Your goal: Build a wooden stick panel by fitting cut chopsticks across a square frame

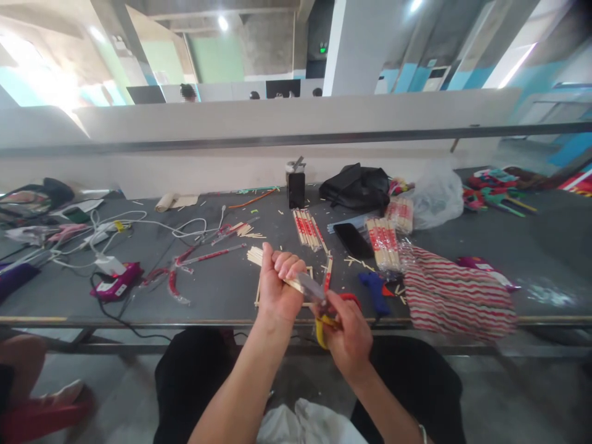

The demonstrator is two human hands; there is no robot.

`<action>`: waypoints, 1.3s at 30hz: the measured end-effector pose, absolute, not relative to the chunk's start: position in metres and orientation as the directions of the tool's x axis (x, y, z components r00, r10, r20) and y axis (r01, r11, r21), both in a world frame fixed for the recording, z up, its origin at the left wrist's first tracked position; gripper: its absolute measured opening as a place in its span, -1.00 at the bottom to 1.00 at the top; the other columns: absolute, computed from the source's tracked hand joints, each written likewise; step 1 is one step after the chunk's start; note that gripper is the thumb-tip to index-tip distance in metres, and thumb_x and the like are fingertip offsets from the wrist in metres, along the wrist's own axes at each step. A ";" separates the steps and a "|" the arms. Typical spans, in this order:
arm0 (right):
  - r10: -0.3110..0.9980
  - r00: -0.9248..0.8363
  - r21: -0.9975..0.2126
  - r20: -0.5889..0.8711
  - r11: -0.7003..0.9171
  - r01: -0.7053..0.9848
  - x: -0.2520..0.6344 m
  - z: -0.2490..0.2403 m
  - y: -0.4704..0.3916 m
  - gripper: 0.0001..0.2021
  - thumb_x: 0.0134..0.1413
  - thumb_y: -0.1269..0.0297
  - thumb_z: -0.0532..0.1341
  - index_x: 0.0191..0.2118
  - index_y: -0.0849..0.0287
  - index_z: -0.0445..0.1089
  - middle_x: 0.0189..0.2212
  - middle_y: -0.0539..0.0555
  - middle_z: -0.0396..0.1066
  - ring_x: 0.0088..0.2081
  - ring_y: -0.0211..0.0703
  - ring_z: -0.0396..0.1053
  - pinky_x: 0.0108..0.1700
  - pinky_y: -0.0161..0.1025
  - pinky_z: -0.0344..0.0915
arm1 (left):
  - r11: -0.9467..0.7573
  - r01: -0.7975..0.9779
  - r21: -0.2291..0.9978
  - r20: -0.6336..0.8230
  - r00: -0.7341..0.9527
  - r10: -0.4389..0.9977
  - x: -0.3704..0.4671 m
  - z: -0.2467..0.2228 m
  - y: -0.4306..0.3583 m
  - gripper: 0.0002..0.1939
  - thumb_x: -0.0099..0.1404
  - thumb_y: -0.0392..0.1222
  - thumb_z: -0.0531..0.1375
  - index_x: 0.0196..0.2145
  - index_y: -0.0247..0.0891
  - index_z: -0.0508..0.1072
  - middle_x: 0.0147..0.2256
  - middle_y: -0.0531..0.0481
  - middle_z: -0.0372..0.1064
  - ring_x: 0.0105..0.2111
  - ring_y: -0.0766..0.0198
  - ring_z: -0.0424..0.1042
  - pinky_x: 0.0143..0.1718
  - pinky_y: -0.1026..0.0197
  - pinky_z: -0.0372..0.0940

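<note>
My left hand is closed around a bundle of pale wooden sticks, whose ends stick out on both sides of the fist. My right hand grips scissors with red and yellow handles. The scissor blades reach toward the stick ends at the right of my left fist; whether they touch is blurred. Beneath my left hand, a frame of thin sticks lies on the dark table, partly hidden. A red-wrapped stick lies just beyond the scissors.
Packs of red-wrapped sticks, a black phone, a blue glue gun and a striped cloth lie ahead and right. White cables and a purple packet are left. A black bag sits behind.
</note>
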State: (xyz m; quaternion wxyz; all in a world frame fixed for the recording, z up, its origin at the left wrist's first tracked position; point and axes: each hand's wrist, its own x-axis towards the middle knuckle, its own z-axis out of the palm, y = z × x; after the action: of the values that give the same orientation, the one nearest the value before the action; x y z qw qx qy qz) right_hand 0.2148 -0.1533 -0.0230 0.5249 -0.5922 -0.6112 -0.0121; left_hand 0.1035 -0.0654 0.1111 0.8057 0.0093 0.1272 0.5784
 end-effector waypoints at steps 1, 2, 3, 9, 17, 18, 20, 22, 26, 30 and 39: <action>0.736 0.199 -0.596 0.647 0.327 0.733 0.215 -0.020 -0.150 -0.52 0.06 0.43 0.18 0.13 0.03 0.23 -0.30 0.08 0.40 -0.29 -0.07 0.39 -0.22 -0.12 0.41 | 0.324 -0.926 0.195 -0.215 0.282 0.935 0.104 0.112 -0.065 -0.49 0.43 -0.05 -0.09 -0.65 -0.23 -0.10 -0.72 0.21 -0.20 -0.75 0.52 -0.13 -0.68 0.42 -0.01; 0.754 0.161 -0.596 0.637 0.350 0.722 0.216 -0.016 -0.148 -0.48 0.06 0.46 0.16 0.16 0.03 0.20 -0.29 0.09 0.38 -0.27 -0.06 0.37 -0.21 -0.09 0.40 | 0.318 -0.920 0.229 -0.233 0.265 0.936 0.105 0.113 -0.064 -0.49 0.43 -0.05 -0.09 -0.65 -0.23 -0.10 -0.71 0.20 -0.21 -0.75 0.51 -0.14 -0.68 0.42 -0.01; 0.770 0.134 -0.605 0.624 0.369 0.706 0.217 -0.013 -0.147 -0.45 0.04 0.48 0.14 0.18 0.03 0.17 -0.28 0.09 0.36 -0.26 -0.05 0.36 -0.19 -0.07 0.40 | 0.313 -0.913 0.261 -0.246 0.251 0.936 0.105 0.113 -0.063 -0.49 0.43 -0.06 -0.10 -0.66 -0.24 -0.11 -0.71 0.20 -0.21 -0.74 0.51 -0.15 -0.68 0.41 -0.01; 0.864 -0.047 -0.648 0.501 0.411 0.642 0.226 0.002 -0.163 -0.39 0.02 0.45 0.14 0.23 0.02 0.10 -0.18 0.09 0.37 -0.21 -0.07 0.38 -0.11 -0.09 0.41 | 0.282 -0.904 0.321 -0.199 0.227 0.953 0.101 0.106 -0.056 -0.49 0.43 -0.06 -0.12 -0.66 -0.23 -0.12 -0.67 0.20 -0.28 -0.71 0.47 -0.23 -0.68 0.41 -0.05; 0.608 0.001 -0.380 0.794 0.495 0.781 0.237 -0.004 -0.165 -0.50 0.15 0.43 0.14 0.20 -0.04 0.13 -0.21 0.10 0.50 -0.25 -0.07 0.50 -0.21 -0.19 0.47 | 0.327 -0.919 0.222 -0.173 0.293 0.940 0.102 0.109 -0.061 -0.51 0.44 -0.08 -0.14 -0.65 -0.22 -0.11 -0.66 0.21 -0.30 -0.71 0.48 -0.21 -0.68 0.44 -0.06; 0.619 -0.013 -0.381 0.785 0.498 0.779 0.237 -0.003 -0.162 -0.51 0.16 0.43 0.13 0.20 -0.04 0.15 -0.23 0.10 0.51 -0.27 -0.08 0.51 -0.22 -0.20 0.48 | 0.331 -0.920 0.212 -0.173 0.298 0.939 0.103 0.110 -0.062 -0.51 0.44 -0.08 -0.14 -0.64 -0.22 -0.10 -0.66 0.21 -0.30 -0.72 0.49 -0.20 -0.68 0.44 -0.06; 0.658 -0.036 -0.404 0.752 0.504 0.763 0.237 0.000 -0.157 -0.52 0.16 0.44 0.12 0.19 -0.02 0.18 -0.29 0.08 0.51 -0.32 -0.11 0.51 -0.28 -0.24 0.49 | 0.334 -0.920 0.207 -0.177 0.300 0.937 0.103 0.111 -0.064 -0.51 0.44 -0.09 -0.14 -0.64 -0.23 -0.10 -0.66 0.21 -0.30 -0.72 0.49 -0.21 -0.69 0.44 -0.06; 0.630 -0.047 -0.384 0.775 0.530 0.756 0.237 0.003 -0.154 -0.51 0.15 0.47 0.13 0.18 -0.03 0.20 -0.29 0.08 0.52 -0.31 -0.11 0.52 -0.28 -0.25 0.49 | 0.336 -0.917 0.213 -0.181 0.301 0.936 0.103 0.112 -0.065 -0.52 0.44 -0.10 -0.15 -0.64 -0.22 -0.09 -0.67 0.21 -0.31 -0.73 0.49 -0.21 -0.70 0.44 -0.06; 0.599 -0.096 -0.342 0.795 0.573 0.744 0.241 0.006 -0.154 -0.52 0.15 0.49 0.13 0.16 -0.06 0.23 -0.21 0.08 0.52 -0.25 -0.12 0.51 -0.24 -0.24 0.49 | 0.348 -0.906 0.241 -0.162 0.316 0.935 0.101 0.111 -0.069 -0.51 0.44 -0.10 -0.13 -0.65 -0.23 -0.09 -0.66 0.20 -0.31 -0.72 0.49 -0.21 -0.71 0.44 -0.07; 0.628 -0.112 -0.348 0.770 0.562 0.750 0.250 0.009 -0.153 -0.60 0.17 0.46 0.11 0.09 -0.04 0.31 -0.21 0.08 0.53 -0.23 -0.11 0.52 -0.23 -0.21 0.50 | 0.385 -0.883 0.268 -0.150 0.356 0.922 0.099 0.110 -0.074 -0.51 0.43 -0.10 -0.07 -0.66 -0.23 -0.05 -0.66 0.20 -0.28 -0.72 0.49 -0.18 -0.69 0.43 -0.05; 0.587 -0.198 -0.283 0.785 0.625 0.728 0.270 0.009 -0.148 -0.55 0.14 0.53 0.12 0.11 -0.05 0.30 -0.14 0.08 0.51 -0.15 -0.12 0.49 -0.15 -0.19 0.49 | 0.452 -0.861 0.235 -0.178 0.419 0.890 0.100 0.111 -0.080 -0.51 0.42 -0.07 -0.06 -0.64 -0.23 -0.06 -0.66 0.20 -0.26 -0.73 0.51 -0.17 -0.71 0.44 -0.06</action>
State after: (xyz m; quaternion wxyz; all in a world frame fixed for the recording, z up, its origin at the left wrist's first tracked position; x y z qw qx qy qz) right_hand 0.2702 -0.1483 0.0089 0.4678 -0.4265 -0.7704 -0.0754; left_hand 0.1004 -0.0804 0.1110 0.8406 0.0535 0.1388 0.5208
